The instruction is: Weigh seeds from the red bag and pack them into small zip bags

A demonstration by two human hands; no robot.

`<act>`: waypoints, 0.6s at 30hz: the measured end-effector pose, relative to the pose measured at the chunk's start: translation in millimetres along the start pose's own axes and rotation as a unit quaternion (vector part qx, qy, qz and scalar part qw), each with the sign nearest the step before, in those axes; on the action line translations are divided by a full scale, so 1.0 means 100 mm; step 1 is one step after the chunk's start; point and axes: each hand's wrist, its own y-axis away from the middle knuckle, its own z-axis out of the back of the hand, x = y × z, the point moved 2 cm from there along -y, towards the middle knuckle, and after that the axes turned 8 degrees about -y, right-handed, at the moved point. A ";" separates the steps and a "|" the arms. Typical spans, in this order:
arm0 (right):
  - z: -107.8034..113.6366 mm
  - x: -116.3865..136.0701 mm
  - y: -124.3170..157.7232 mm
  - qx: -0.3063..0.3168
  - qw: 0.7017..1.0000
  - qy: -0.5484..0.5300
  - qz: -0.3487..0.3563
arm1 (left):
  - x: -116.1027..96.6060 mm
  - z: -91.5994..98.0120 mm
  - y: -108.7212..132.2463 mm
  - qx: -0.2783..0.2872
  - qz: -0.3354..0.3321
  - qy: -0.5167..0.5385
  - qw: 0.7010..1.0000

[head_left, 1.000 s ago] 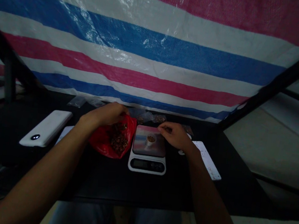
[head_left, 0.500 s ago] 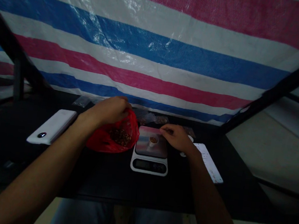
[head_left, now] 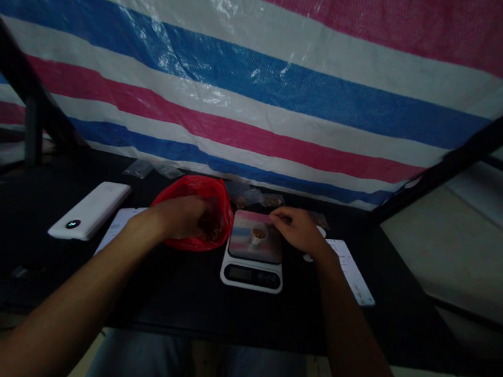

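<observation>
White plastic shows first at the left of centre: a power bank [head_left: 89, 218] lying flat on the dark table [head_left: 219, 312], with a pale sheet [head_left: 112, 234] just right of it. Next comes the left hand [head_left: 184, 217], its fingers curled down into the open mouth of a red bag [head_left: 194, 189] at the middle of the frame. Whether they are closed on anything inside I cannot tell, since the hand hides its own fingertips. The bag slumps on the table, touching the left edge of a scale [head_left: 251, 270], and holds small brown bits (too dim to name). It looks thin, soft and crinkly, likely light and apt to sag or spill if lifted by one side. Its gathered rim seems the safest place to take it. On the scale's plate stands a small pale cup [head_left: 258, 233], upright, with a few of the same brown bits in it. It looks very light and easy to tip, so it is best pinched at the rim or wall. Just right of the cup, the right hand [head_left: 299, 230] hovers over the plate's far corner, its fingertips [head_left: 277, 217] drawn together. Anything pinched between them is too small to see. At the right lies a white card [head_left: 353, 276].
</observation>
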 end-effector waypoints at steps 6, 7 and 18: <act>-0.01 -0.03 0.00 -0.006 1.000 -0.002 0.002 | 0.00 -0.18 -0.01 0.030 0.014 -0.020 0.999; -0.01 -0.03 0.00 -0.008 1.000 -0.001 0.004 | 0.00 -0.17 -0.01 0.029 0.010 -0.020 0.999; 0.01 -0.04 0.00 -0.012 1.000 -0.001 0.007 | 0.10 -0.05 -0.12 -0.001 -0.044 -0.009 0.999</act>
